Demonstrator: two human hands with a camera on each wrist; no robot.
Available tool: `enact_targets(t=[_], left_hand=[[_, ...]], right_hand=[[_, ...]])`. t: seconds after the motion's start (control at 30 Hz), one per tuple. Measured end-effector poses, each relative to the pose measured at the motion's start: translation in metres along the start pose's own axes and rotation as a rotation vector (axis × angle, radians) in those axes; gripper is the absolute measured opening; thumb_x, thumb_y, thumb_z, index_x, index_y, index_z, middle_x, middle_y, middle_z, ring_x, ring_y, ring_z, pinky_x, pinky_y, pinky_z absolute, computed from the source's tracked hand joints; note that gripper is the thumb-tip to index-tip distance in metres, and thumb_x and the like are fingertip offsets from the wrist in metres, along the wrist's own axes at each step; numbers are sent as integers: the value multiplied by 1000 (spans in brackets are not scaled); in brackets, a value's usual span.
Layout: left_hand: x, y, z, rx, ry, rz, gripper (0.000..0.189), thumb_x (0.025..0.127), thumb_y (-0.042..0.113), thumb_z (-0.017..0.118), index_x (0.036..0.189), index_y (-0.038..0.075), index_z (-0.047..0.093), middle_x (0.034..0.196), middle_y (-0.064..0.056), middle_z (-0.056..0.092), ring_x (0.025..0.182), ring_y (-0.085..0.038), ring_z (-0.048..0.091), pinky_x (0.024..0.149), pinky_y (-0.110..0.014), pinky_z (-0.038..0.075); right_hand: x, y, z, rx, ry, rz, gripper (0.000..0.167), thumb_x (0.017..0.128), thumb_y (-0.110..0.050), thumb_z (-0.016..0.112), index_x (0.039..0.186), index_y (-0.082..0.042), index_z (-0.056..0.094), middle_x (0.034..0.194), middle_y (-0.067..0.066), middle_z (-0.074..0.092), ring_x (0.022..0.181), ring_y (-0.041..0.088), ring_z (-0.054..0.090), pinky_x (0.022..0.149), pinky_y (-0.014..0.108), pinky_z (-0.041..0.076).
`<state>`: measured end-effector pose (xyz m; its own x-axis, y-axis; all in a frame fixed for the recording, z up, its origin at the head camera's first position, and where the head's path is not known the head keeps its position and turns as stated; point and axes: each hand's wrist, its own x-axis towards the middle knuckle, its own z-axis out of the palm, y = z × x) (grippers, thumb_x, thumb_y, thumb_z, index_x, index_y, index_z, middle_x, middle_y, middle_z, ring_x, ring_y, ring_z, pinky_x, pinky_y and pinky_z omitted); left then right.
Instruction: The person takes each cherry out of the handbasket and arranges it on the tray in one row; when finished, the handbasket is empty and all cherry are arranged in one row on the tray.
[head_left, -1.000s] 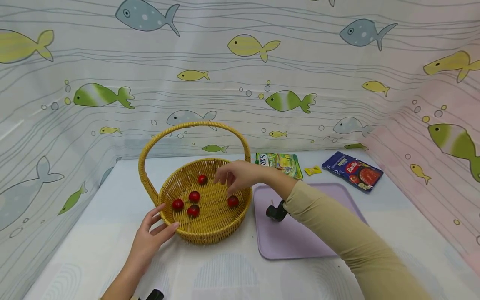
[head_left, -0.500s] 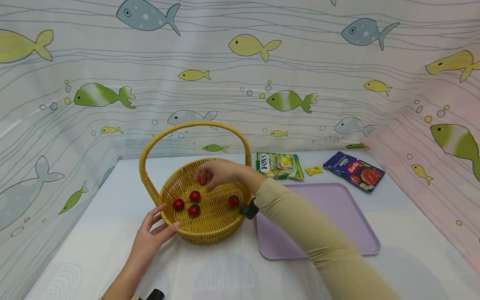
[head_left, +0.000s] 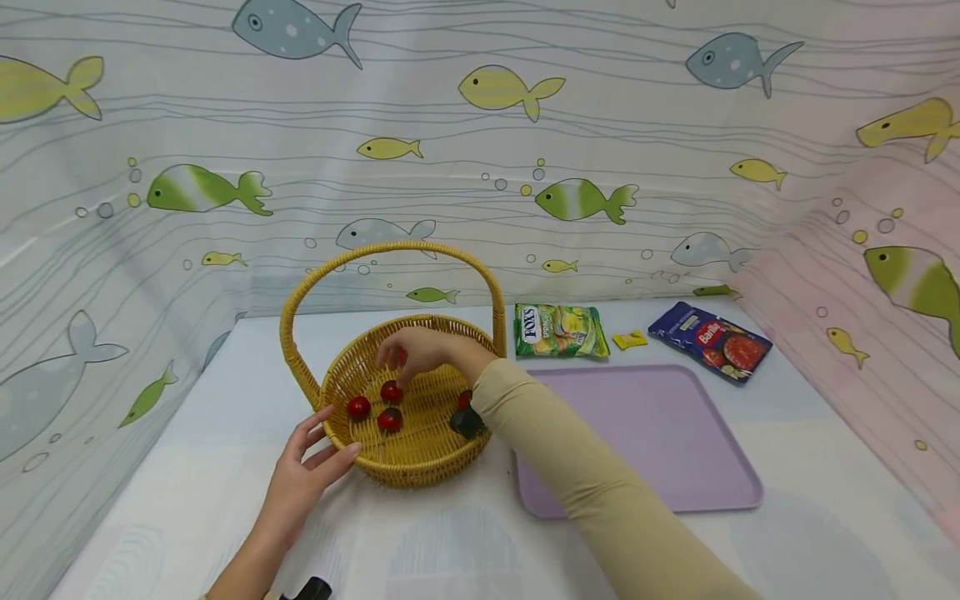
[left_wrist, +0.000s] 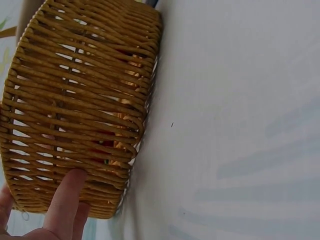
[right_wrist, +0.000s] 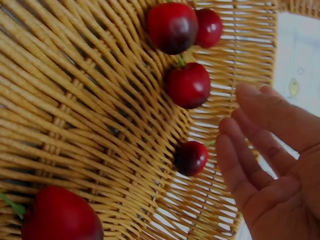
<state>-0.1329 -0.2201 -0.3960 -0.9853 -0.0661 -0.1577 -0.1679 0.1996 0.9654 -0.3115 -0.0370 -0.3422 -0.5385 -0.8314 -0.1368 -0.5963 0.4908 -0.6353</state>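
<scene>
A round yellow wicker basket (head_left: 408,477) with a tall arched handle holds several dark red cherries (head_left: 358,407). My right hand (head_left: 422,348) hovers inside the basket toward its back, fingers loosely bent and nothing between them. In the right wrist view its fingertips point at a small cherry (right_wrist: 191,158) whose stem reaches toward them; the head view shows that cherry partly covered by the hand. My left hand (head_left: 303,471) rests its thumb and fingers, spread, against the basket's front-left rim near the handle's foot. Its thumb touches the woven side (left_wrist: 75,105) in the left wrist view.
Right of the basket lies a flat lilac tray (head_left: 637,433), partly under my right sleeve. Behind it are a green Fox's candy bag (head_left: 562,331), a small yellow wrapped candy (head_left: 629,340) and a blue Barilla pouch (head_left: 708,340). A fish-print curtain stands behind the table.
My right hand has moved left across the basket to the back cherry, its forearm following and uncovering more of the tray. The left hand and basket have stayed in place.
</scene>
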Motion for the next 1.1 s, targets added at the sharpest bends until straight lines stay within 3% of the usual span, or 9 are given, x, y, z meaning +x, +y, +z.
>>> enact_targets(t=[0.27, 0.4, 0.7, 0.93, 1.1], left_hand=[[-3, 1, -1, -10, 7, 4, 72, 89, 24, 65, 147, 18, 22, 146, -22, 17, 128, -37, 35, 83, -28, 50], [-1, 2, 0, -1, 3, 2, 72, 89, 25, 65, 147, 18, 23, 145, -21, 19, 128, -36, 36, 85, -30, 50], [-2, 3, 1, -12, 9, 3, 72, 88, 23, 66, 146, 18, 24, 144, -20, 21, 127, -35, 37, 84, -29, 49], [-2, 4, 1, -4, 12, 7, 71, 89, 24, 66, 146, 18, 24, 144, -20, 21, 127, -34, 37, 84, -27, 49], [-2, 4, 1, 5, 8, 5, 73, 88, 25, 66, 147, 18, 23, 144, -20, 21, 127, -35, 37, 85, -28, 49]], right_hand=[[11, -8, 8, -135, -123, 25, 43, 79, 1, 72, 120, -10, 62, 121, 3, 56, 115, 16, 49, 81, 17, 44], [13, -5, 8, -150, -172, 59, 43, 79, 2, 72, 118, -13, 64, 120, 0, 57, 115, 14, 49, 84, 18, 44], [16, 5, 13, -90, -270, 116, 34, 79, 6, 70, 108, -12, 65, 101, 2, 61, 90, 13, 57, 67, 22, 48], [14, 4, 11, -114, -308, 72, 30, 77, 3, 73, 102, -11, 63, 98, -1, 60, 91, 12, 56, 72, 21, 48], [5, -1, 2, -145, -256, 77, 26, 77, -5, 76, 98, -14, 63, 96, -4, 61, 90, 9, 56, 72, 21, 47]])
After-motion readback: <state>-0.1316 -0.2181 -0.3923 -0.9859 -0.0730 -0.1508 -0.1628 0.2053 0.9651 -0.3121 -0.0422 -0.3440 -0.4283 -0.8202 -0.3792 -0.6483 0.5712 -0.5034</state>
